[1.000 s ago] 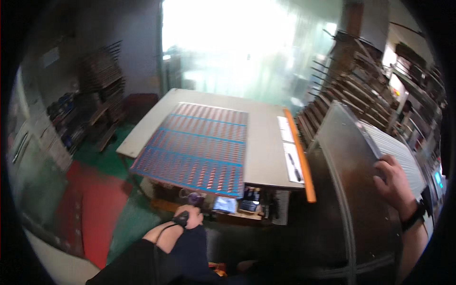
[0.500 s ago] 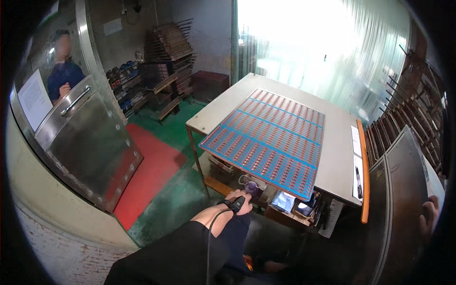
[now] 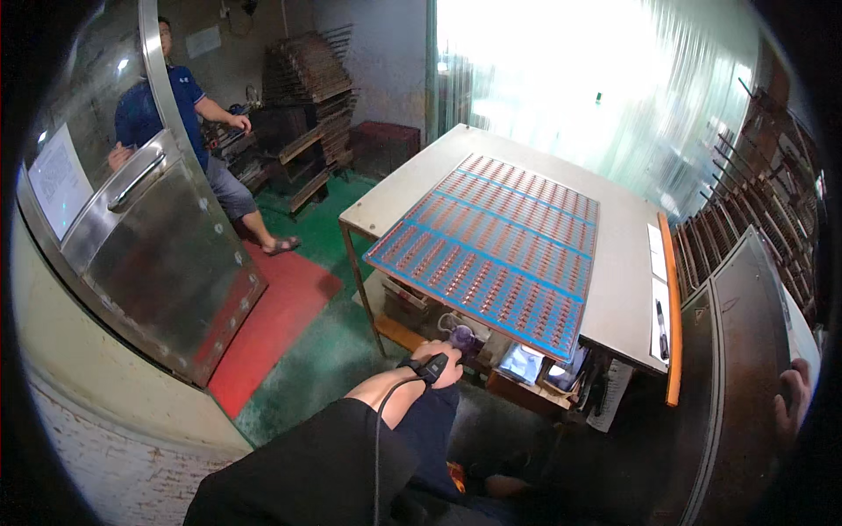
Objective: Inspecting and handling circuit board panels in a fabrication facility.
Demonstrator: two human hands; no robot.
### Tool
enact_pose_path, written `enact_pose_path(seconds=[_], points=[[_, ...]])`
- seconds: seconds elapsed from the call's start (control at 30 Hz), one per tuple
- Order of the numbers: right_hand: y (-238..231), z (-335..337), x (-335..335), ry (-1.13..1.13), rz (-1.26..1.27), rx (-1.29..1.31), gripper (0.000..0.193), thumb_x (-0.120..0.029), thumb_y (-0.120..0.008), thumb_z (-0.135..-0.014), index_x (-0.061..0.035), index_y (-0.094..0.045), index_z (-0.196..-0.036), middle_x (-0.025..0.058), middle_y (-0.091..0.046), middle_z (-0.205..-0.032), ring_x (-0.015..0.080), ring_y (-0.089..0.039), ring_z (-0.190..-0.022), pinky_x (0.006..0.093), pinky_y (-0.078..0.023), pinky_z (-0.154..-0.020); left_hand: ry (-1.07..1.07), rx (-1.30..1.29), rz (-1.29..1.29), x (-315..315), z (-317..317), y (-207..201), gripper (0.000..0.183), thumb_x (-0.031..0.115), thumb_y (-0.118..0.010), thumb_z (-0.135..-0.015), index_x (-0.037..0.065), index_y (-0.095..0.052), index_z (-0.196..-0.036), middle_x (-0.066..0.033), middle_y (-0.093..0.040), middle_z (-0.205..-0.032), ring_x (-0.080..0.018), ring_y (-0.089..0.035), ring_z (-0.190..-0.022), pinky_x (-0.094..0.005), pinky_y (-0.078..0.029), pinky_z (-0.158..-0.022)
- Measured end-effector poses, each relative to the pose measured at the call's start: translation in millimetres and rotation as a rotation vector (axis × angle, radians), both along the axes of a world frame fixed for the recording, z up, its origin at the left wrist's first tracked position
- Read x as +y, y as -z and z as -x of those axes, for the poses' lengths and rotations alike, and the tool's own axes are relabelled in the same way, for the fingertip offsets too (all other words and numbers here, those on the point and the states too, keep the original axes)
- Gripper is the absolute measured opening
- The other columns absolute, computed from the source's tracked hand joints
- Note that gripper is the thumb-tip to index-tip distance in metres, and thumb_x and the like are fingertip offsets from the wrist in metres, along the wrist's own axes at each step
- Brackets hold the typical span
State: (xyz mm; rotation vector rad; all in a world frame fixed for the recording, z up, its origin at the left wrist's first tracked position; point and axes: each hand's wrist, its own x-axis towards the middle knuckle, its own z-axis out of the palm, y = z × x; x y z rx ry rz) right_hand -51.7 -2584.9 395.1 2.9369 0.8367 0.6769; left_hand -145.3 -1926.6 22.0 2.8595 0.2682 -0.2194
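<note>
My left hand [image 3: 437,364] rests on my dark-trousered knee [image 3: 431,419], its fingers loosely spread over it and holding nothing I can see. A black device with a cable [image 3: 427,369] is strapped at its wrist. Just beyond the fingers, under the table, sits a purple object [image 3: 462,338]. At the far right edge, my right hand [image 3: 795,394] has its fingers curled beside a pale sheet [image 3: 792,320] on a dark metal panel; dimness hides what they hold. On the table [image 3: 627,289] lies a large sheet [image 3: 491,254] with blue bands and rows of small copper-coloured marks.
To the left stands a metal-framed door [image 3: 171,272] with a person [image 3: 189,96] behind it. A red mat [image 3: 285,298] covers part of the green floor. Wire racks [image 3: 745,219] stand at right, and a pen [image 3: 662,329] lies near the table's orange edge [image 3: 671,307].
Behind the door the person has moved right, past the frame, with an arm and a leg now showing. My view has shifted slightly; my hands keep their places.
</note>
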Motion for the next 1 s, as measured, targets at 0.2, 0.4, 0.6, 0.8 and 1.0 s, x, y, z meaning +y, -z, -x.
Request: enact_pose_path(seconds=[0.2, 0.4, 0.6, 0.8, 1.0], points=[[5.0, 6.3, 9.2, 0.002, 0.011, -0.035, 0.048, -0.007, -0.062, -0.066, -0.0028, -0.050, -0.112, 0.0215, -0.045, -0.123, 0.0368, -0.052, -0.109, 0.0470, -0.040, -0.102, -0.025, -0.007, -0.014, -1.7, 3.0, 4.0, 0.039, 0.036, -0.056, -0.095, 0.007, -0.075, -0.114, -0.0206, -0.070, -0.120, -0.0388, -0.064, -0.118, -0.0529, -0.049, -0.103], [3.7, 11.4, 12.4, 0.001, 0.023, -0.055, 0.048, -0.007, -0.063, -0.066, -0.0024, -0.050, -0.112, 0.0222, -0.046, -0.122, 0.0378, -0.052, -0.109, 0.0468, -0.041, -0.102, -0.042, 0.029, 0.031, 3.6, 2.5, 1.6, 0.040, 0.037, -0.056, -0.095, 0.007, -0.074, -0.115, -0.0210, -0.070, -0.121, -0.0386, -0.063, -0.118, -0.0521, -0.049, -0.104], [3.4, 12.5, 16.8, 0.010, 0.034, -0.068, 0.048, -0.007, -0.064, -0.066, -0.0020, -0.051, -0.112, 0.0229, -0.047, -0.122, 0.0387, -0.053, -0.110, 0.0466, -0.041, -0.101, -0.041, 0.025, 0.021, 1.0, 5.1, 3.7, 0.044, 0.040, -0.053, -0.098, 0.005, -0.073, -0.115, -0.0236, -0.067, -0.121, -0.0410, -0.062, -0.119, -0.0533, -0.050, -0.102], [-0.7, 17.2, 24.9, 0.009, 0.050, -0.094, 0.048, -0.007, -0.064, -0.066, -0.0015, -0.051, -0.111, 0.0236, -0.048, -0.122, 0.0396, -0.053, -0.111, 0.0463, -0.042, -0.101, -0.060, 0.056, 0.048, 2.2, 3.9, -3.9, 0.043, 0.038, -0.055, -0.096, 0.007, -0.075, -0.117, -0.0217, -0.067, -0.127, -0.0376, -0.061, -0.123, -0.0521, -0.048, -0.106], [-1.8, 17.9, 21.2, 0.075, 0.025, -0.048, 0.051, -0.006, -0.064, -0.068, 0.0003, -0.053, -0.117, 0.0254, -0.050, -0.127, 0.0412, -0.054, -0.118, 0.0459, -0.042, -0.105, -0.005, -0.029, 0.014, 1.5, 5.6, -1.4, 0.040, 0.036, -0.056, -0.095, 0.006, -0.077, -0.111, -0.0206, -0.071, -0.117, -0.0378, -0.063, -0.120, -0.0526, -0.048, -0.105]])
